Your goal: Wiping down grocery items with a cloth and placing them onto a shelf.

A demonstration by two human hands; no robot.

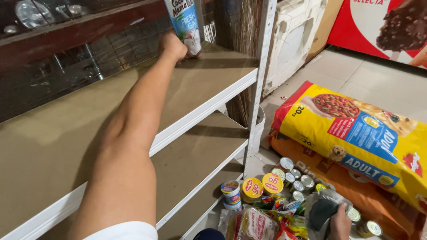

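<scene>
Brown shelf [111,106] carries a carton [186,24] at its back corner, the left hand [172,46] closed around its base. Set it upright, flush to the back. Right hand [340,222], low over the cans [262,184], pinches a grey pouch [322,211].

A large yellow pet food sack [356,133] lies on the tiled floor [356,73], resting on an orange sack [364,195]. Small round tins [293,175] and yellow-lidded cans [262,186] cluster beside them. A red freezer panel [378,26] stands behind, near a bundle of thin broom sticks [242,53].
</scene>
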